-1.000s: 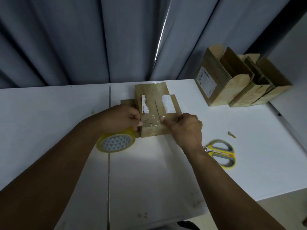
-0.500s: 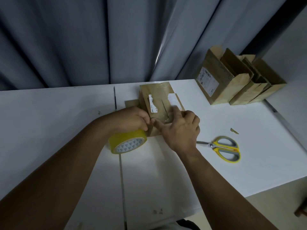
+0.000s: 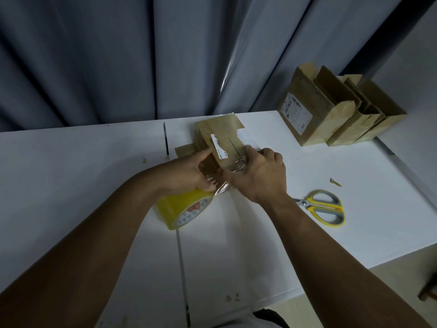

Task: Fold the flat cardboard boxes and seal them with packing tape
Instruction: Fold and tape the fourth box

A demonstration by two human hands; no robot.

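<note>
The box (image 3: 222, 143) stands on the tabletop (image 3: 71, 174) near its far edge, about midway across. A white label is on its top, and brown flaps lie flat at its left and far sides.

The right hand's fingers (image 3: 251, 153) curl over the box's near right top edge. Its thumb reaches left across the near face and presses on a crinkled strip of clear tape (image 3: 222, 187). So the right hand (image 3: 260, 178) grips the box's near end, knuckles up, with the wrist and bare forearm running back to the lower right.

The left hand's lower fingers (image 3: 209, 185) are curled in, nails showing, against the top of the yellow roll (image 3: 184, 209) where the tape leaves it. They hold the roll tilted just below the box's near left corner. One straighter digit of the left hand (image 3: 189, 171) lies along the box's left side near the label. That forearm stretches back to the lower left.

The scissors (image 3: 324, 208), with yellow and grey handles, lie flat just right of the right wrist, and a small cardboard scrap (image 3: 335, 182) lies beyond them. A stack (image 3: 331, 114) of folded boxes stands at the far right corner. A grey curtain (image 3: 118, 55) hangs behind.
</note>
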